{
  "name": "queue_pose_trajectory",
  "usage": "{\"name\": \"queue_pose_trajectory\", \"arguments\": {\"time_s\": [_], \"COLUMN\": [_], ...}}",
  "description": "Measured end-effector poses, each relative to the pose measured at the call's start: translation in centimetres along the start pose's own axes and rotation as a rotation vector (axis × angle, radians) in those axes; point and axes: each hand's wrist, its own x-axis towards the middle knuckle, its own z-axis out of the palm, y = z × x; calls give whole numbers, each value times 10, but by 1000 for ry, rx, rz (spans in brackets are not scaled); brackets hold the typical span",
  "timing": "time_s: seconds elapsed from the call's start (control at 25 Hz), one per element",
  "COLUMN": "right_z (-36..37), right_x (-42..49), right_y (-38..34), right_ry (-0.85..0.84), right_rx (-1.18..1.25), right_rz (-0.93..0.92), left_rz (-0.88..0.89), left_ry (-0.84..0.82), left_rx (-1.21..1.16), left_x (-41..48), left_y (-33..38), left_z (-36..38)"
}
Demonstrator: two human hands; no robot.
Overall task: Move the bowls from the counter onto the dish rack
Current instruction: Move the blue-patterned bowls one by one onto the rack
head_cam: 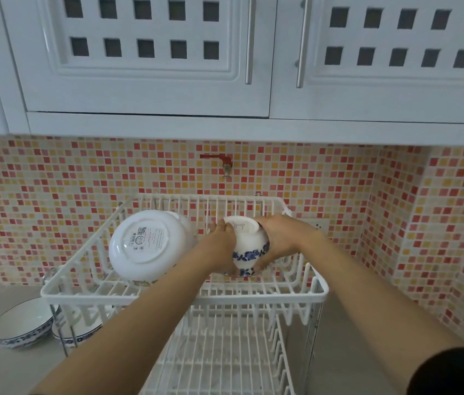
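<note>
A white two-tier wire dish rack [185, 293] stands on the counter against the tiled wall. On its top tier a large white bowl [146, 245] leans upside down at the left. My left hand [221, 246] and my right hand [278, 238] both grip a white bowl with a blue flower band [249, 245], held upside down with its rim touching the top tier's wires. Two blue-rimmed bowls sit upright on the counter left of the rack: one bowl [20, 323] in the open, the other bowl [79, 330] partly behind the rack's leg.
The rack's lower tier [219, 360] holds nothing. White wall cabinets [145, 67] hang low overhead. A red tap [223, 161] juts from the mosaic wall behind the rack. The tiled wall turns a corner at the right.
</note>
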Motion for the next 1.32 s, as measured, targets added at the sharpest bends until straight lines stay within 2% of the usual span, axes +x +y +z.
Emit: {"name": "queue_pose_trajectory", "arguments": {"time_s": [0.2,0.32,0.44,0.6,0.76,0.88,1.0,1.16,1.32], "right_z": [-15,-37,-57,-65,-36,4,41,111,191], "right_x": [-5,-10,-9,-4,36,77,102,126,134], "right_y": [-9,-23,-61,-162,-278,-364,-425,-447,-436], "right_ry": [-141,-168,-18,280,307,289,278,217,146], "right_rx": [19,-34,-32,106,235,302,347,375,335], "right_rz": [90,181,180,39,-27,-13,68,246,415], "left_rz": [10,77,97,43,-126,-279,-331,-316,-380], "left_ry": [-122,-36,135,363,449,400,301,172,62], "left_rx": [21,-65,-118,-179,-217,-197,-175,-189,-242], "left_x": [-6,-24,-52,-108,-152,-181,-194,-187,-170], "left_y": [7,0,-24,-107,-225,-305,-362,-407,-430], "left_z": [-12,-32,-58,-96,-104,-88,-56,15,92]}}
